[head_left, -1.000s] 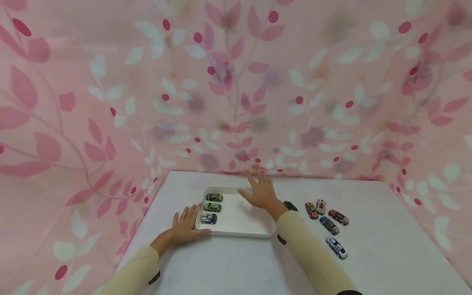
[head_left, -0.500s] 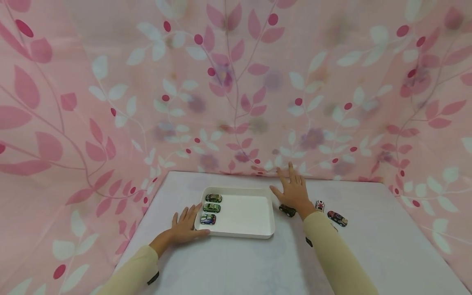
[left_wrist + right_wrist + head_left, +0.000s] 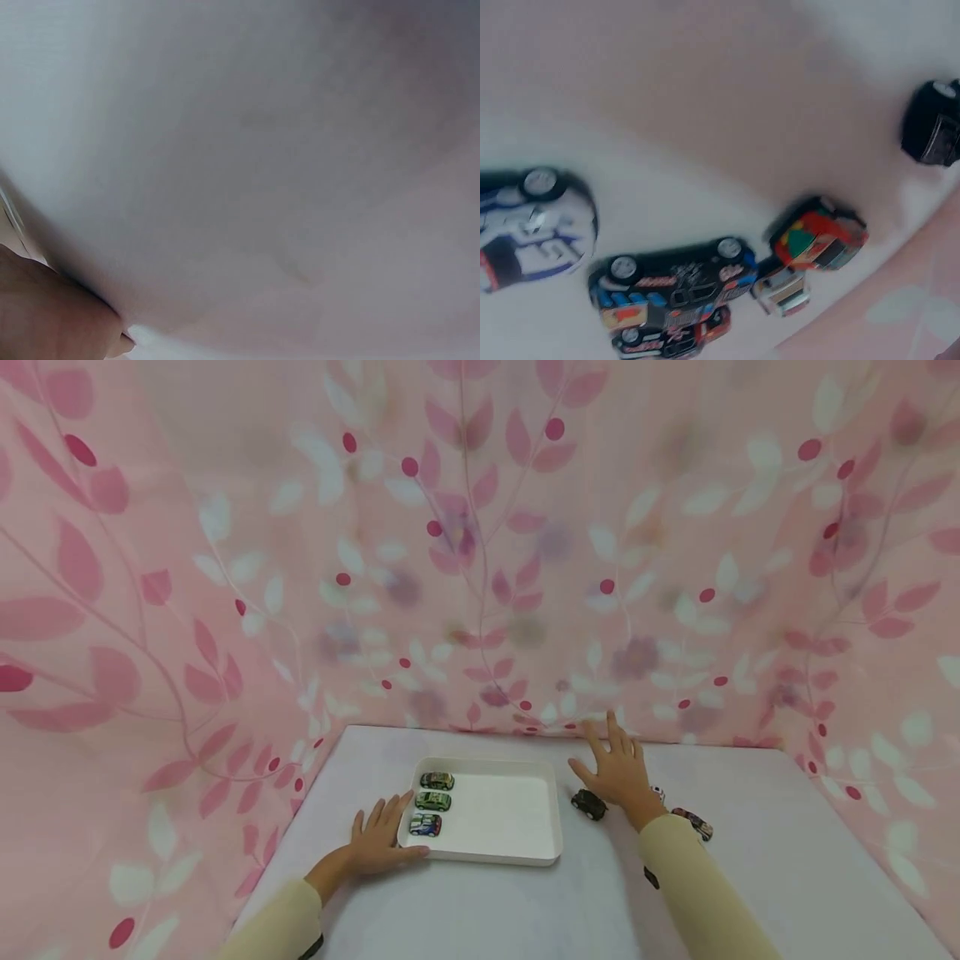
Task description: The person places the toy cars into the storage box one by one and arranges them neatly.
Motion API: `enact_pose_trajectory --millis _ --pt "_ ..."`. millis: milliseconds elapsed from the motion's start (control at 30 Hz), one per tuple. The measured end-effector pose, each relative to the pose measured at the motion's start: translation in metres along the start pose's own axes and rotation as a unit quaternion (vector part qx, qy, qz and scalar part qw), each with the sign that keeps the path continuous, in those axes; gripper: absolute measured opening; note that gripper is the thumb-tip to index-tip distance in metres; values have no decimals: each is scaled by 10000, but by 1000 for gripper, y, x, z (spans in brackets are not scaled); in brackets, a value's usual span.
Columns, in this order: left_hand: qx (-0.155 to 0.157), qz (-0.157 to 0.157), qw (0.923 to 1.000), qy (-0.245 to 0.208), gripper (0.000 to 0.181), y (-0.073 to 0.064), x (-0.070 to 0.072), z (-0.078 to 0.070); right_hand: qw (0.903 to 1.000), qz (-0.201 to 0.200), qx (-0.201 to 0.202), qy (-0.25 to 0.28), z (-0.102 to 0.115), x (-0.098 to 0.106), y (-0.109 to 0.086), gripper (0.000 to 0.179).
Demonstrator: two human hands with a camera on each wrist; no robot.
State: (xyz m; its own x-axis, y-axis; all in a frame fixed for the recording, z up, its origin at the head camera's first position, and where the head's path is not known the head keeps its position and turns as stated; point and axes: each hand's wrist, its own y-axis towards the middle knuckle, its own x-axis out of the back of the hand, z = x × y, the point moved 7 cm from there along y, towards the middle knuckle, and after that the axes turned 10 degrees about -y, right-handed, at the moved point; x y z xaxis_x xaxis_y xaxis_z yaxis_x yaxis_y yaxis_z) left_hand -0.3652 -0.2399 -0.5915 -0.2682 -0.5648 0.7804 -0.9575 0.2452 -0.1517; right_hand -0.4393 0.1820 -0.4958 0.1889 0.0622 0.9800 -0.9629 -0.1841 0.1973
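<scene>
My left hand [image 3: 377, 847] rests at the left end of a shallow white tray [image 3: 502, 814], fingers stretched along its side and thumb at the front corner. Inside, three toy cars lie in a column: a dark patterned one [image 3: 437, 781], a green one [image 3: 433, 802] and a blue-white one [image 3: 425, 825]. Right of the tray, my right hand [image 3: 619, 775] hovers with spread fingers, holding nothing. Close to it sits a black toy car [image 3: 588, 804]. Its arm hides other cars in the head view; the right wrist view shows a red-orange car [image 3: 821, 236] and a dark blue one [image 3: 675, 283].
A dark patterned toy car [image 3: 693, 823] lies beyond the right forearm. The right wrist view also holds a white-blue car [image 3: 536, 229] and a small white car [image 3: 782, 291]. Pink floral cloth [image 3: 480, 568] hangs behind the white-covered table [image 3: 487, 910].
My right hand has moved right, from over the tray's right part to beside the black toy car. The left hand stays at the tray; the head view has tilted up slightly.
</scene>
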Motion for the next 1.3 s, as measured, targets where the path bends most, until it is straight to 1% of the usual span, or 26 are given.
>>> enact_pose_trajectory --millis 100,200,267,400,500,667,833,1033,1133,1300 --pt "49 127 9999 59 114 -2 -6 -1 9999 48 -76 -138 -12 3 -8 82" --pt "-29 15 10000 -14 113 -4 -4 -4 9995 99 -106 -290 -22 2 -11 82" --pt "4 15 10000 -11 113 -6 -2 -5 9991 147 -126 -388 -28 0 -13 83" --pt "34 39 9999 -90 113 -10 -2 -4 9992 83 -169 -347 -34 -4 -18 83" --pt "66 48 9999 -72 114 -8 -2 -1 9994 -41 -126 -304 -34 -6 -22 83" --pt "46 54 9999 -73 113 -6 -1 0 9995 -30 -87 -293 -34 -13 -28 84" --pt "12 77 9999 -99 113 -8 -1 -3 9997 83 -113 -205 -32 -17 -31 84" --pt "11 99 9999 -125 112 -11 2 -9 9991 235 -2 -363 -29 -28 -32 85" --pt "-27 98 9998 -153 111 -13 4 -11 9994 199 82 -259 -24 -29 -35 82" --pt "-71 123 9998 -137 110 -14 4 -12 9998 116 120 -50 -19 -28 -41 79"
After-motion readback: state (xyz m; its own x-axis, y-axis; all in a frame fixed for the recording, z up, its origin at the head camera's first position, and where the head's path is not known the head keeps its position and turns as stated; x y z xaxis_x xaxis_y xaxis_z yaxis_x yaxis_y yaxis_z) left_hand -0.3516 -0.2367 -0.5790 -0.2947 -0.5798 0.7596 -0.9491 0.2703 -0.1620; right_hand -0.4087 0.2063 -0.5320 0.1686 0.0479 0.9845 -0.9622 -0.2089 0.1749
